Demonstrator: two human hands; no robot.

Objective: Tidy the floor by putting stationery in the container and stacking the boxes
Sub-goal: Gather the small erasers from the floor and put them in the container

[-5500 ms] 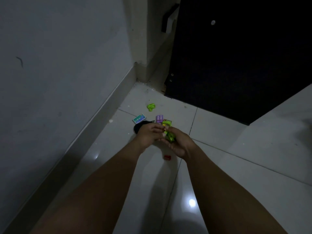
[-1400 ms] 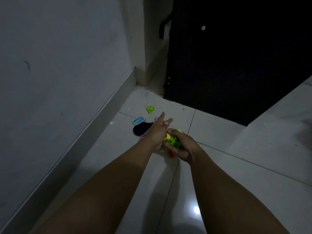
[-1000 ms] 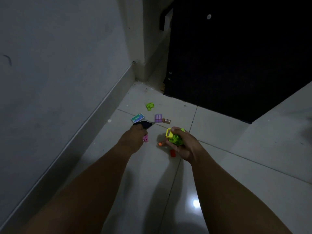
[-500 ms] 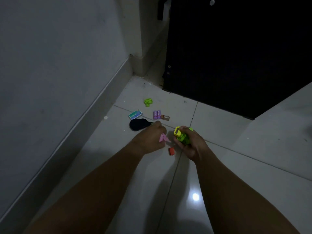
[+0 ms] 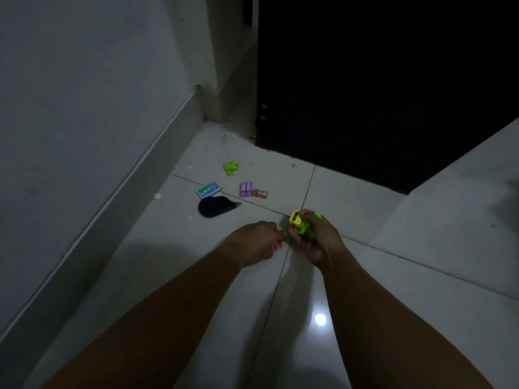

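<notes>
**Both hands full over the floor tiles**

My right hand (image 5: pixel 316 237) curls around a small green container (image 5: pixel 304 230) with a yellow piece (image 5: pixel 295 217) at its top end, held just above the white tiled floor (image 5: pixel 365 290). My left hand (image 5: pixel 254 241) sits right beside it, fingers curled down over a small pink item (image 5: pixel 276 246), of which only a sliver shows under my fingertips; I cannot tell what kind of stationery it is.

Farther out, the other things lie scattered on the tiles. A black pouch-shaped object (image 5: pixel 214 206) with a green tip lies nearest my left hand. Just beyond it, touching or nearly so, rests a small teal and white box (image 5: pixel 209 188). To the right of that box stand two purple pieces (image 5: pixel 246 189) side by side, with a small brown box (image 5: pixel 260 194) against them. Beyond these, a crumpled green item (image 5: pixel 230 167) lies alone, near the dark door (image 5: pixel 379 80). A grey wall (image 5: pixel 84 108) with its skirting runs along my left.
</notes>
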